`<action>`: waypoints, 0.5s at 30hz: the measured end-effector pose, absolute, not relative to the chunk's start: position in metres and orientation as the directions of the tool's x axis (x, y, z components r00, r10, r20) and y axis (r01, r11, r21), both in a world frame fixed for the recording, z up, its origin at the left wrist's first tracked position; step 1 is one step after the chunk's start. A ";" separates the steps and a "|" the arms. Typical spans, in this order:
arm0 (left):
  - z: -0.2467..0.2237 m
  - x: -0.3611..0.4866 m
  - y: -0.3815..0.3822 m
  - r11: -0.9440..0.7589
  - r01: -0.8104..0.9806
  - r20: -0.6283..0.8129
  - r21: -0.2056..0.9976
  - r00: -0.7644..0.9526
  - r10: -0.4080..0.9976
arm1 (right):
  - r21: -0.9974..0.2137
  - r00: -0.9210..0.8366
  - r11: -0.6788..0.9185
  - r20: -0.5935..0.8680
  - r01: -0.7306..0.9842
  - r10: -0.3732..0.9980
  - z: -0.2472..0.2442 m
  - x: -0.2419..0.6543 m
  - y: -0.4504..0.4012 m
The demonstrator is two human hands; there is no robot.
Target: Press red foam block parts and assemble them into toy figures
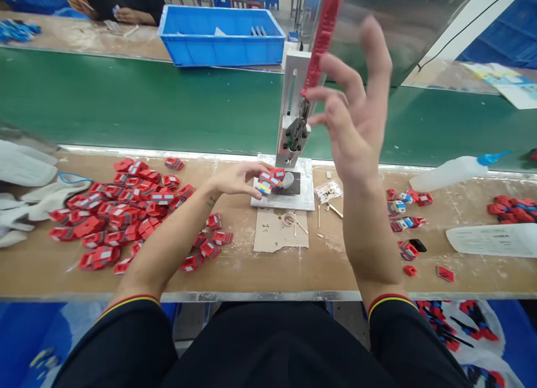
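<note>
My left hand (243,179) holds a red toy piece (272,179) with white, blue and yellow parts at the base plate (304,200) of a metal hand press (289,108). A round grey fixture (287,180) sits just right of the piece. The press's red lever (325,38) stands up steeply. My right hand (356,103) is raised beside the lever, fingers apart and curved, slightly blurred; its fingertips are close to the lever's lower part, and whether they touch is unclear. A large pile of red pieces (121,209) lies left of my left forearm.
Beyond the bench runs a green belt (126,103), with a blue bin (226,50) behind it and a person's hands (130,15) at upper left. Cardboard (277,237), sticks, bottles (444,173) and more toy pieces (406,223) lie nearby.
</note>
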State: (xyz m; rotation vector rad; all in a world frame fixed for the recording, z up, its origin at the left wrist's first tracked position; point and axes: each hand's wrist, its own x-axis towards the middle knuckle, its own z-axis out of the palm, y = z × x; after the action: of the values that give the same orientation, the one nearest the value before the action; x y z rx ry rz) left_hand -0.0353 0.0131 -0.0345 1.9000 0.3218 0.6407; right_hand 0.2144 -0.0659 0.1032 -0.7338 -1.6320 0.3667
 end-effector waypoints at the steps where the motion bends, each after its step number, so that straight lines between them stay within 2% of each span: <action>1: -0.033 -0.040 0.006 -0.354 -0.115 0.290 0.928 0.820 0.494 | -0.624 0.004 0.734 0.763 0.268 0.647 0.082 0.218 -0.075; 3: -0.027 -0.046 -0.008 -0.264 -0.181 0.294 0.947 0.815 0.498 | -0.699 0.030 0.666 0.696 0.260 0.718 0.038 0.222 -0.097; 5: -0.021 -0.045 -0.021 -0.199 -0.218 0.291 0.955 0.811 0.508 | -0.819 -0.021 0.530 0.539 0.219 0.842 0.001 0.219 -0.120; 9: -0.011 -0.028 -0.036 -0.154 -0.257 0.300 0.954 0.825 0.480 | -0.965 -0.026 0.254 0.253 0.071 0.967 -0.032 0.199 -0.152; 12: -0.009 -0.015 -0.041 -0.145 -0.273 0.309 0.951 0.836 0.453 | -0.977 0.073 0.213 0.211 -0.025 0.975 -0.033 0.188 -0.162; 15: -0.010 -0.009 -0.042 -0.131 -0.292 0.319 0.948 0.841 0.436 | -0.959 0.225 0.278 0.284 0.057 0.932 -0.034 0.187 -0.169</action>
State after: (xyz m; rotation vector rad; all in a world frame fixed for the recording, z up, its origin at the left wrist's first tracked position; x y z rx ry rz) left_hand -0.0095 -0.0424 -0.0098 1.5834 0.1172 0.6270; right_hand 0.1869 -0.1689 -0.0336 -1.1152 -1.1768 0.8199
